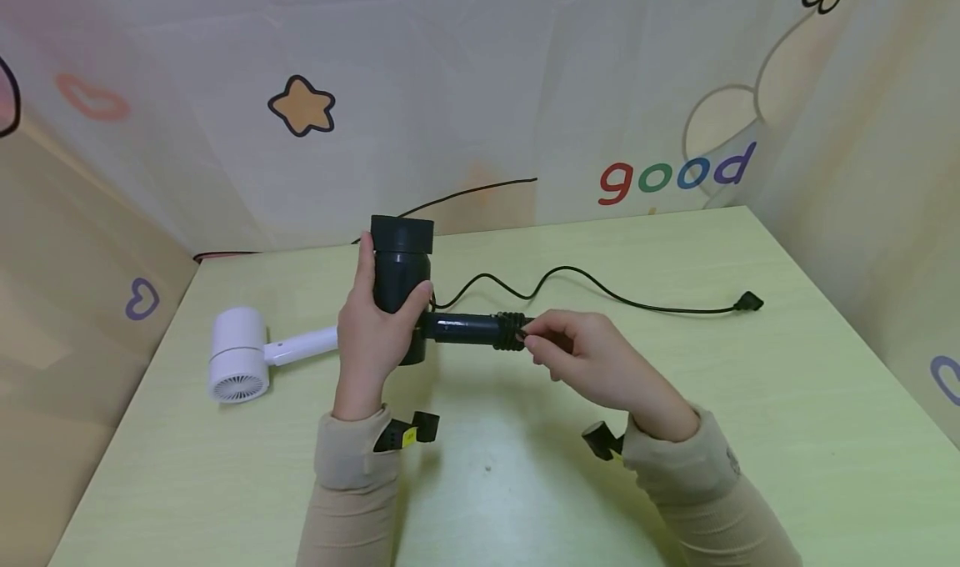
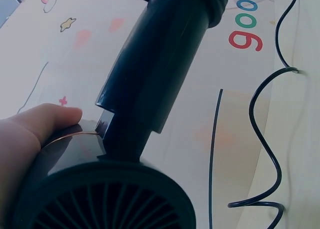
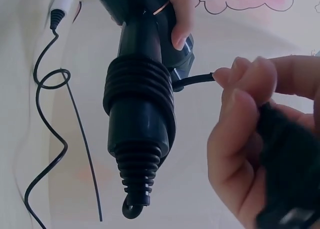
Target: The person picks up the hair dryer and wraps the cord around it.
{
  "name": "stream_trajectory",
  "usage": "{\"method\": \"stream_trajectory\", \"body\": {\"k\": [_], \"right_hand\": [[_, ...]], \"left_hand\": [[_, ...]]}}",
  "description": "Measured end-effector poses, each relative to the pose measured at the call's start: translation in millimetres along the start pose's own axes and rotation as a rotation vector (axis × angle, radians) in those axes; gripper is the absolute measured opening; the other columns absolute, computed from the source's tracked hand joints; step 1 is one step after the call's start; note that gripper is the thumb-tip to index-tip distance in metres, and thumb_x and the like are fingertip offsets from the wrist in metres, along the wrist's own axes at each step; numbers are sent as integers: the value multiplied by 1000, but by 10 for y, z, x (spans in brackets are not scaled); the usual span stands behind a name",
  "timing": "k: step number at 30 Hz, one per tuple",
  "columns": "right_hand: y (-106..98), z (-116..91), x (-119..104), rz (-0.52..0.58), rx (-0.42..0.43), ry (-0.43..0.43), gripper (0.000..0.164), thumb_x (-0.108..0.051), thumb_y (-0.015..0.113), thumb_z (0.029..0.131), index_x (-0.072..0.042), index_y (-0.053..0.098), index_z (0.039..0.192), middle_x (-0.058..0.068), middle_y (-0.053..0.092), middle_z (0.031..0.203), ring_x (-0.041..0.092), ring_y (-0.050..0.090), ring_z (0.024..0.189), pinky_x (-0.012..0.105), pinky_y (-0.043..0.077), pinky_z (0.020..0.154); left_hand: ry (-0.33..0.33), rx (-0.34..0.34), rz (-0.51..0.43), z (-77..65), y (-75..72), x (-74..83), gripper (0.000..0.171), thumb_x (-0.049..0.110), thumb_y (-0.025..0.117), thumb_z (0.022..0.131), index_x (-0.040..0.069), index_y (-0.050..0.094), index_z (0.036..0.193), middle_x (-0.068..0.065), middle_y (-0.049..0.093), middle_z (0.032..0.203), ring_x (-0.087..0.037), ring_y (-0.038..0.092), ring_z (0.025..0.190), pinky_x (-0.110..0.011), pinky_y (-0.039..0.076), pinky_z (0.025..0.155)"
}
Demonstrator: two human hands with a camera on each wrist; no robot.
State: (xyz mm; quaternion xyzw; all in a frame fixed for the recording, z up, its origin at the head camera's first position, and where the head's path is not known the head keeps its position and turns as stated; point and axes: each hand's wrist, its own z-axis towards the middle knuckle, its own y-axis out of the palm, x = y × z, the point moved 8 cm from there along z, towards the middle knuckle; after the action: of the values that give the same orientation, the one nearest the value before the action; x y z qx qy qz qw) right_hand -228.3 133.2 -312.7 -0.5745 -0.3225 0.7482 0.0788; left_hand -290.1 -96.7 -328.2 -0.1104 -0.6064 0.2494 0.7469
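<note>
My left hand [image 1: 372, 329] grips the barrel of a black hair dryer [image 1: 402, 279], thumb across the near side. The dryer is raised off the table, its handle pointing right. Black cord [image 3: 139, 81] is wound in several tight turns around the handle, shown closely in the right wrist view. My right hand [image 1: 588, 354] pinches the free stretch of this cord [image 3: 197, 80] between thumb and fingers, beside the handle's end. A dark, blurred block [image 3: 290, 164] shows against the right palm; its kind is unclear. The left wrist view shows the dryer's round slotted grille [image 2: 107, 201].
A white hair dryer [image 1: 238, 354] lies at the table's left, its handle partly behind my left hand. Its black cord [image 1: 637, 303] runs wavily across the back of the table [image 1: 487, 509] to a black plug [image 1: 748, 302] at the right. A printed curtain [image 1: 465, 75] hangs behind.
</note>
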Motion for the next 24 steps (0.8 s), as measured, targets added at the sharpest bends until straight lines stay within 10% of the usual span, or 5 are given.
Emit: {"method": "stream_trajectory", "body": {"k": [24], "right_hand": [[311,53,-13,52,-87,21,9,-16,56,95,-8,56,91,3,59,60,14,58,50,29,50,50]], "left_hand": [[-45,137,-87,5,-153,-50,84,46,66,83,48,11,147,-6,47,142,-29,57,97,-44,46,77]]}}
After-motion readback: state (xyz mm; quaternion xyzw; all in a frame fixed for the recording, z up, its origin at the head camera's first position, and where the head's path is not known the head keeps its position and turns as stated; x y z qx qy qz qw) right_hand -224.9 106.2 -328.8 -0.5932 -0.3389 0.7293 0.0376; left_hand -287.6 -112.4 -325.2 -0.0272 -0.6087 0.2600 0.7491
